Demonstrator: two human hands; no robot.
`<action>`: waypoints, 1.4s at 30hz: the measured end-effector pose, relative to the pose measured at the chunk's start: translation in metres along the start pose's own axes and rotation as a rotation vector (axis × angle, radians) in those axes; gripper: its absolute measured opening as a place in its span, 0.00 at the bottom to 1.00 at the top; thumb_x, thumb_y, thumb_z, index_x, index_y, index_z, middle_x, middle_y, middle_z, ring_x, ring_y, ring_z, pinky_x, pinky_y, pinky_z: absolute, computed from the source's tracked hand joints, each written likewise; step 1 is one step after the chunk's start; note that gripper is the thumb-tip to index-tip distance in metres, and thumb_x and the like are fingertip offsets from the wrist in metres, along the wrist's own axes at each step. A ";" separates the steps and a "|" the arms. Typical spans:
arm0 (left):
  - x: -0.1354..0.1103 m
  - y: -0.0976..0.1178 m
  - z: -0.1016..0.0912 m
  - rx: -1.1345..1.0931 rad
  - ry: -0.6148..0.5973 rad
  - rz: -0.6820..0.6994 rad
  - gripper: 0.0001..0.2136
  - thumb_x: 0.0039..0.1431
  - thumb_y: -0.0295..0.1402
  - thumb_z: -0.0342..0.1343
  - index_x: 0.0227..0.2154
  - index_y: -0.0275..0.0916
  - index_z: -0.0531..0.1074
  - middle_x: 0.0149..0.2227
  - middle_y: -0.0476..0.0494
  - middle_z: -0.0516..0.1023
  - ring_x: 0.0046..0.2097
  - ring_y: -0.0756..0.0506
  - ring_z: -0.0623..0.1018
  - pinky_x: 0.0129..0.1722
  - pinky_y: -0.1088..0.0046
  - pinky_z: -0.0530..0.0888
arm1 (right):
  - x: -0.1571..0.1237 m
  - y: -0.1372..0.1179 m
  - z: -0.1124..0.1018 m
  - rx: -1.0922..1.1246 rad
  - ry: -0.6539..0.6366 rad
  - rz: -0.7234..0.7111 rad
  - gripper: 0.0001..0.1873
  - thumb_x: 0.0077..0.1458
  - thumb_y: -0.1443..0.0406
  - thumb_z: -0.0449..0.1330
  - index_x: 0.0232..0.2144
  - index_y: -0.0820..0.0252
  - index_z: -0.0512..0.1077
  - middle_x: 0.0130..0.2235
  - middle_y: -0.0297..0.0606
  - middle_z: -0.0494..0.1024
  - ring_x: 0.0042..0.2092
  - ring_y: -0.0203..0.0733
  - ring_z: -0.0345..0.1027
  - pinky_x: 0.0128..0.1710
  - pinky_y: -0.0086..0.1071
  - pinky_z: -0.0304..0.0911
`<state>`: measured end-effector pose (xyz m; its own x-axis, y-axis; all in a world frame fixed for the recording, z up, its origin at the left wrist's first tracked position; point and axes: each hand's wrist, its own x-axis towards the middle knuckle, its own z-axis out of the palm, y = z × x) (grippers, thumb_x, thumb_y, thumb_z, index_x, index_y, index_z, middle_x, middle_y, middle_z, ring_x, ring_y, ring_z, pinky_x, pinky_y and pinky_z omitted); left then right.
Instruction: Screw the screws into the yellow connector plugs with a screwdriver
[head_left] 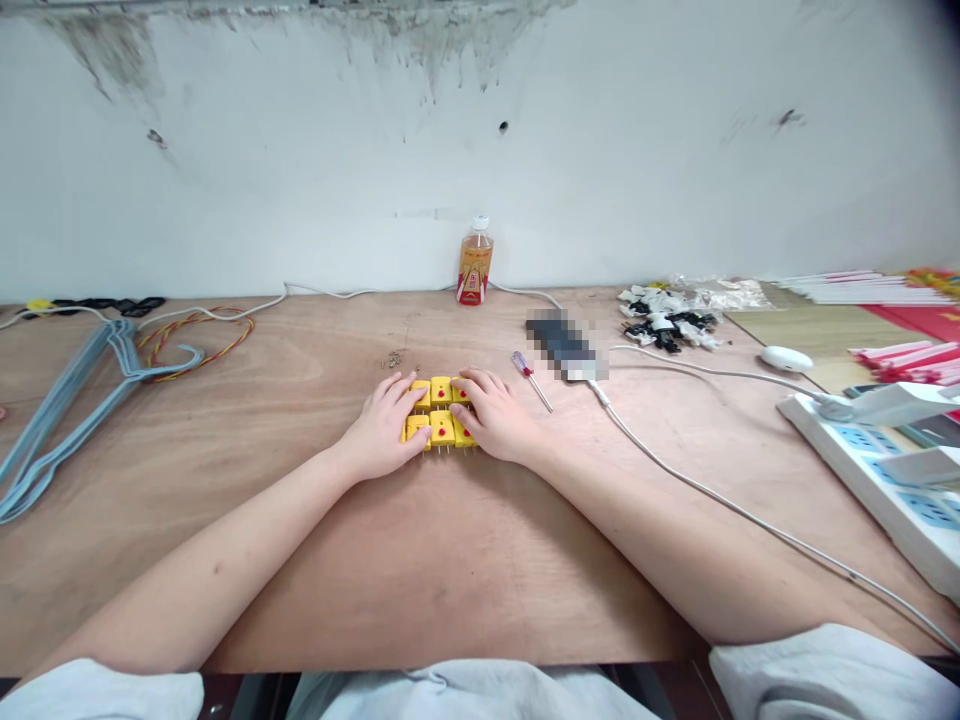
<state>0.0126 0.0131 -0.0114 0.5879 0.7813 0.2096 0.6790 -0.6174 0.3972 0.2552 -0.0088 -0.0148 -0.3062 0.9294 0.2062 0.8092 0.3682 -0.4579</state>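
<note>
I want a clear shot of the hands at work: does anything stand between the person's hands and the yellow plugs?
Nothing visible does: the left hand and right hand lie directly on the yellow two-pin plugs. The red-handled screwdriver lies off to the right, outside that gap.

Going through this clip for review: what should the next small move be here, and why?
Probably the right hand should take the red-handled screwdriver: it lies just beside that hand, which rests with the left hand on the yellow pin-ended blocks, and small loose metal parts lie just beyond them.

Head-worn view, forward and downward
</note>
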 end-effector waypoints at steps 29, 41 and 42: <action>-0.008 0.009 -0.016 -0.008 -0.235 0.099 0.39 0.57 0.60 0.63 0.65 0.42 0.68 0.75 0.30 0.55 0.76 0.29 0.54 0.73 0.38 0.46 | -0.026 -0.023 -0.012 -0.126 -0.159 -0.267 0.40 0.70 0.45 0.51 0.71 0.66 0.58 0.73 0.60 0.58 0.71 0.63 0.54 0.71 0.63 0.47; -0.010 0.024 -0.006 -0.066 -0.157 -0.024 0.43 0.56 0.61 0.62 0.67 0.41 0.64 0.75 0.30 0.54 0.76 0.28 0.51 0.73 0.35 0.42 | -0.011 0.010 -0.016 0.046 -0.134 -0.362 0.43 0.65 0.41 0.56 0.70 0.62 0.61 0.74 0.59 0.54 0.76 0.63 0.45 0.72 0.62 0.48; -0.010 0.021 -0.009 -0.096 -0.119 -0.021 0.43 0.58 0.60 0.61 0.69 0.41 0.61 0.75 0.30 0.55 0.76 0.29 0.52 0.73 0.35 0.43 | -0.009 0.012 -0.020 0.065 -0.077 -0.318 0.39 0.67 0.43 0.54 0.68 0.62 0.63 0.74 0.58 0.56 0.75 0.61 0.46 0.71 0.59 0.51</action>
<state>0.0171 -0.0072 0.0027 0.6257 0.7741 0.0957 0.6497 -0.5852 0.4853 0.2780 -0.0134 -0.0045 -0.5776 0.7658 0.2828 0.6338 0.6390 -0.4359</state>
